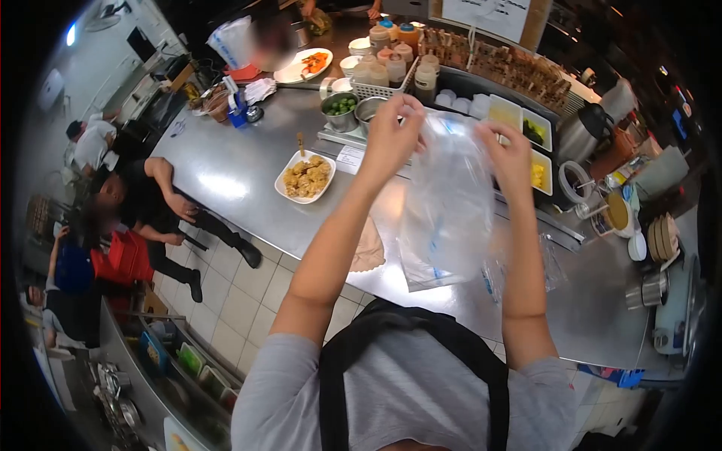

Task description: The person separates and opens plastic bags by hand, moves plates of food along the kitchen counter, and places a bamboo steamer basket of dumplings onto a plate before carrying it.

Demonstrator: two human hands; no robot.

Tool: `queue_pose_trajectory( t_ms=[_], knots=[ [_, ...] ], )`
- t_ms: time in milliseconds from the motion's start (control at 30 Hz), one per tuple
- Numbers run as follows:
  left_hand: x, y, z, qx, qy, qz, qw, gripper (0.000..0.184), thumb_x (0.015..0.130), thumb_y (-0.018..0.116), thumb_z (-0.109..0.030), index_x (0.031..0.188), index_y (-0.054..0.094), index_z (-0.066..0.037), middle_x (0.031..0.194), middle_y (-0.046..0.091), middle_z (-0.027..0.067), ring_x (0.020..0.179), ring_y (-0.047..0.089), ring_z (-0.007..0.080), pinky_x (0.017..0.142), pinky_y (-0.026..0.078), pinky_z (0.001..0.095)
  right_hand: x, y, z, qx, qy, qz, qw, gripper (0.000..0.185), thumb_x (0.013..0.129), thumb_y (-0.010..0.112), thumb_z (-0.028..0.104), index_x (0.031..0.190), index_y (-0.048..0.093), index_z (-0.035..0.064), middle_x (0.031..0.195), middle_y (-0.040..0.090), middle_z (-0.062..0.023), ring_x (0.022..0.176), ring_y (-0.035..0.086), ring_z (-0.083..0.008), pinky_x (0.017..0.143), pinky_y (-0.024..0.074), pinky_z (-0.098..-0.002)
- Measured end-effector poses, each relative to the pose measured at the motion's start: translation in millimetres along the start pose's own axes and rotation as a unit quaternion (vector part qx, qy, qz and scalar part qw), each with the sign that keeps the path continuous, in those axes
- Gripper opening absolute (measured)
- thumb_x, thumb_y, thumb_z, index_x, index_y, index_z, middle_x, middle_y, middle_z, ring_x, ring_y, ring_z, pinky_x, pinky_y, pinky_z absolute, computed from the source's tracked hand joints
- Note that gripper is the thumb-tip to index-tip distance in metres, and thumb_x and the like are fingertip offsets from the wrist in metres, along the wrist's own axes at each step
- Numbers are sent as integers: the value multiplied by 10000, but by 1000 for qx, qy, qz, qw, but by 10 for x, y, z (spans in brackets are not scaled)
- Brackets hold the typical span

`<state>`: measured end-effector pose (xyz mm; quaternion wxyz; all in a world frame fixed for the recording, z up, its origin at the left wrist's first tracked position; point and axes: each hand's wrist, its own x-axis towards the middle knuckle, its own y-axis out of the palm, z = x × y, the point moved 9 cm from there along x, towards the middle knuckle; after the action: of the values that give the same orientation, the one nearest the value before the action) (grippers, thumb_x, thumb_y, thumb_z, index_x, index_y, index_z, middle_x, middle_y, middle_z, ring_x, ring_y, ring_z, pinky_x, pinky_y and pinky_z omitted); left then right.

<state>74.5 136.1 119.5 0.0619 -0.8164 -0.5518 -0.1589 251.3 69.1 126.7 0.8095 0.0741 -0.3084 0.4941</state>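
Nearest: black apron over grey shirt. Both forearms reach out across the near edge of the steel counter.

Clear bag, one in hand. Held above the counter's near edge, right of its middle. Long axis runs from the hands back toward the chest; held end points to the far edge, loose end to the near edge, veering slightly left. Cannot tell if the loose end touches the steel.

Left hand: thumb and fingertips pinching the bag's upper left corner. Right hand: same grip, upper right corner. Plastic spans the space between.

Flat on the counter by the near edge, right of the bag: more clear plastic; pieces uncountable. Left of the bag, at the near edge: one tan sheet, paper or cloth unclear.

One white bowl of fried food, well in from the near edge; one slip beside it.

Toward the far edge: two pots, one with limes; three food trays showing, partly covered.

Right end: one jug, two steel cups.
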Motion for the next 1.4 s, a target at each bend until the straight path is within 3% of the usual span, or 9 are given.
queue_pose_trajectory(
  t_ms=[133, 233, 300, 633, 833, 1067, 1267, 1333, 1400],
  knots=[
    [339, -96, 799, -74, -226, 12, 971, 108, 797, 515, -129, 783, 530, -22, 637, 527, 36, 472, 522, 115, 398, 420, 229, 71, 232, -556, -25, 94, 11, 995, 191, 825, 515, 183, 766, 603, 24, 620, 514, -26, 548, 468, -116, 448, 363, -236],
    [83, -170, 1611, -140, -353, 25, 925, 140, 722, 565, -146, 675, 556, -14, 600, 529, 49, 453, 484, 110, 349, 331, 239, -403, 456, -1187, 121, 356, 79, 923, 250, 847, 411, 171, 795, 587, 1, 592, 503, -49, 504, 454, -128, 425, 350, -266],
    [-94, -326, 2112, 89, -342, 80, 932, 171, 744, 579, -181, 793, 582, -18, 598, 498, 8, 469, 420, 74, 395, 298, 202, -719, 672, -1783, 52, 400, 145, 904, 248, 846, 391, 153, 793, 575, -5, 577, 499, -51, 467, 435, -122, 409, 338, -267],
    [-178, -111, 1825, 161, -231, 135, 950, 155, 727, 574, -133, 758, 574, 19, 580, 529, 37, 447, 449, 91, 394, 372, 213, -856, 787, -1908, 89, 412, 153, 894, 234, 836, 434, 127, 677, 558, 8, 534, 484, -36, 442, 446, -98, 377, 337, -216],
    [-711, -154, 2253, -328, -418, -84, 843, 256, 805, 592, -303, 761, 535, -57, 558, 483, 6, 459, 473, 107, 469, 421, 212, -1279, 746, -1734, 456, 530, -71, 711, 342, 853, 483, 378, 878, 525, 40, 671, 488, -19, 497, 457, -84, 387, 368, -191],
    [-1081, 45, 2182, -302, -407, -143, 850, 329, 780, 600, -399, 764, 506, -84, 580, 514, 14, 438, 473, 107, 436, 414, 243, -1518, 842, -1437, 277, 524, -32, 805, 536, 761, 440, 629, 976, 473, 139, 691, 445, 13, 507, 393, -70, 372, 285, -172],
    [-1133, -152, 2632, -209, -252, -106, 939, 381, 769, 605, -417, 865, 469, -74, 621, 520, 29, 501, 478, 87, 438, 393, 228, -1589, 655, -1510, 188, 425, 5, 885, 645, 800, 466, 525, 1271, 272, 130, 992, 423, -83, 767, 477, -160, 567, 407, -249],
    [-1298, -354, 2545, 59, -125, -130, 982, 364, 749, 628, -340, 934, 479, -64, 688, 534, 68, 611, 509, 150, 548, 427, 274, -1574, 437, -1189, -135, 134, 72, 979, 515, 789, 563, 303, 1180, 409, 5, 1032, 466, -155, 909, 479, -260, 751, 411, -343],
    [-1514, -206, 2127, 165, -158, -26, 973, 271, 725, 642, -261, 905, 546, -82, 821, 535, 66, 781, 516, 168, 678, 428, 291, -1977, 482, -1091, -387, -46, 159, 907, 334, 748, 594, 208, 1041, 555, 53, 1014, 484, -193, 946, 459, -340, 838, 364, -414]
  ],
)
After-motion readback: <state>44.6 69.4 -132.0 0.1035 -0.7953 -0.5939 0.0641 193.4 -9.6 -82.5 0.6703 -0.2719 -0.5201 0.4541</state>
